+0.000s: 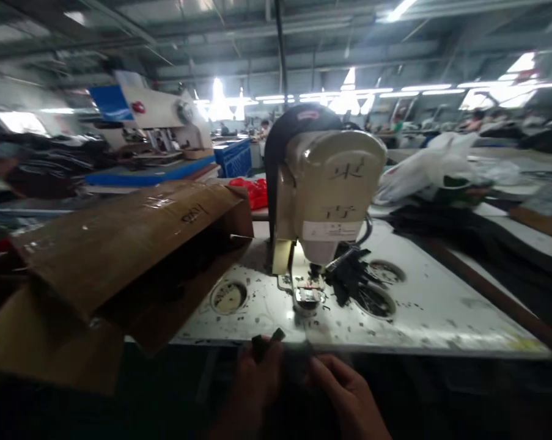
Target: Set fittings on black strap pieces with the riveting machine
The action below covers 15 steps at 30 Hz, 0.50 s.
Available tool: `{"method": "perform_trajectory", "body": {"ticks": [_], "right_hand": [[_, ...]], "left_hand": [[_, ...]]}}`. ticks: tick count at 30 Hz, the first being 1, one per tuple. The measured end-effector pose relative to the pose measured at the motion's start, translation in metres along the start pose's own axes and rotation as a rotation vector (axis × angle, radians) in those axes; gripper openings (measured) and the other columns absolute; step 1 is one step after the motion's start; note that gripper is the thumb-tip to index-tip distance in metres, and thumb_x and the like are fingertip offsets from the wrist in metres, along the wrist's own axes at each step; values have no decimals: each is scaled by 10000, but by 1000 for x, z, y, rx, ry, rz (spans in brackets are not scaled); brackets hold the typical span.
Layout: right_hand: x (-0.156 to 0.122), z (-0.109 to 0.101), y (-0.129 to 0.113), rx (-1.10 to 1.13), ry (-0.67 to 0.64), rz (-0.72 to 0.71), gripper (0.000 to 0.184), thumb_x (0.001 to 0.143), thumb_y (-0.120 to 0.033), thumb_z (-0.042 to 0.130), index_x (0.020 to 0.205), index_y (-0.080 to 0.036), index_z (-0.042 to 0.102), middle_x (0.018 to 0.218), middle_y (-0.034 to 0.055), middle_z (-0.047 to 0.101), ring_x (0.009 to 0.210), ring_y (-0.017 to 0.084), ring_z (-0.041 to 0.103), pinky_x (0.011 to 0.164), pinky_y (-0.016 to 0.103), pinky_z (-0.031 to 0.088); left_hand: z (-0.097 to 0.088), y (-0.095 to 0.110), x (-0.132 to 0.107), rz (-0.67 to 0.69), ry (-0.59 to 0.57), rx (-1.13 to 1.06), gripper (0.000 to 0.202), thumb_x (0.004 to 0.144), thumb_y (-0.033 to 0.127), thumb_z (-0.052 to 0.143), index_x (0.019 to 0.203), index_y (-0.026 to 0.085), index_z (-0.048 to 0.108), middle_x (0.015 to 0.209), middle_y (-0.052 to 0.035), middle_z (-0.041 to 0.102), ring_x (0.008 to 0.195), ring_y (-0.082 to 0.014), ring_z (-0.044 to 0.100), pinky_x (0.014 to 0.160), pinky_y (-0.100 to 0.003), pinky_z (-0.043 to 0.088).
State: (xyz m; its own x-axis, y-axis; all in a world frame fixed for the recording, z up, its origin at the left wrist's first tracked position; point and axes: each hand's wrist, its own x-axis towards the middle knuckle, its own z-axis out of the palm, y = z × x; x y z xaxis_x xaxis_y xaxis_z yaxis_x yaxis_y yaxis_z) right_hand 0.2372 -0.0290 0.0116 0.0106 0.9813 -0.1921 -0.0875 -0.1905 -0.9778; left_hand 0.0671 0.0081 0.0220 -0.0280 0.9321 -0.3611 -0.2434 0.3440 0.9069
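Note:
At the front edge of the white sewing table [422,330], my left hand [263,373] is closed on a small black strip [278,335], whose dark ends stick up past the thumb. My right hand [344,388] is closed in a pinch just to the right, on a dark blurred piece between the hands. Whether this is the same strip I cannot tell. Straight ahead stands an industrial sewing machine [335,183], its lit needle area [309,294] beyond my fingers. A pile of black strips [349,278] lies right of the needle.
An open cardboard box [133,232] leans on the table's left side. Round holes, one with a pale disc [228,298], are set in the tabletop. Behind are a red bag [255,192], another machine [161,119] and white plastic bags [434,165]. Dark fabric [477,244] lies right.

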Motion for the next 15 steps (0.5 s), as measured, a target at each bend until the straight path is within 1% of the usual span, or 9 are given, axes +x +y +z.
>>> {"method": "perform_trajectory", "body": {"ticks": [3,6,8,11,15], "right_hand": [[1,12,-7,179,36,74,505,770,-663,748,733,-163,685,700,61,649,653,192,571,605,288,444],[0,18,-10,270,4,112,485,740,-631,790,721,-159,679,667,36,614,635,169,532,603,277,409],[-2,18,-10,298,-24,120,456,772,-597,779,721,-156,674,675,23,603,652,158,516,626,274,404],[-4,16,-11,263,-48,93,419,852,-559,717,756,-154,672,726,20,606,701,156,507,669,276,406],[-4,16,-11,139,-57,47,452,889,-587,655,746,-159,634,726,13,574,697,152,475,660,280,387]], "left_hand": [[10,10,-4,-18,-42,-8,643,496,598,943,827,163,604,506,85,418,410,-38,321,402,-189,165],[23,18,-9,-100,-48,-5,756,411,584,963,941,133,666,497,92,421,400,-29,299,392,-183,145],[29,19,-8,-126,-59,-1,733,424,590,952,916,130,664,477,99,393,395,-24,271,392,-179,143],[30,16,-4,-103,-81,22,622,486,588,926,793,149,609,482,94,378,406,-21,258,395,-173,155],[27,13,2,-49,-79,90,535,607,575,873,801,157,603,503,93,367,411,-25,237,404,-173,182]]}}
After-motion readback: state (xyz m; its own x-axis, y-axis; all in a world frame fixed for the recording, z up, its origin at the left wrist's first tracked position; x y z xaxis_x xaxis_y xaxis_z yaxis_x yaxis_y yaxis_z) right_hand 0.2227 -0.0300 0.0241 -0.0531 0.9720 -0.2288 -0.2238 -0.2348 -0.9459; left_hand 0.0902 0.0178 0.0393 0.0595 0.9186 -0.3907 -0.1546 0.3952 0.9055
